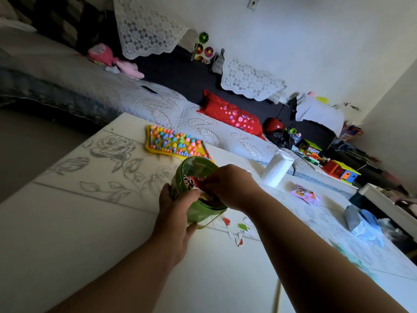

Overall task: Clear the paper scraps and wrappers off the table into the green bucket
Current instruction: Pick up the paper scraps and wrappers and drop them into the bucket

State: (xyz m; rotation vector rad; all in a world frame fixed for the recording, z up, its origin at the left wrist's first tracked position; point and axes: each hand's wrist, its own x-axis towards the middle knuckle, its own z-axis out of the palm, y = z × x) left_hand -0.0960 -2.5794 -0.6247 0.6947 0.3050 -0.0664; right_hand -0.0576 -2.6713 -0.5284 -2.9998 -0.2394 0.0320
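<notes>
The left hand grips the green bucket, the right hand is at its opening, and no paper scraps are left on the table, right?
Not quite. The head view shows small red, green and white torn paper scraps lying on the white table beside the green round bucket. The left hand does grip it, with the right hand at its opening.

White rose-patterned table [67, 222], yellow pebbled mat [173, 141], white roll [277, 169], pink wrapper [304, 194], torn paper scraps [239, 231], blue packet [363, 220]

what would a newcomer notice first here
The green bucket at centre, gripped by the left hand while the right hand reaches into its mouth. Behind it, a yellow mat studded with coloured bumps; red and green paper scraps lie on the table beside the bucket.
</notes>
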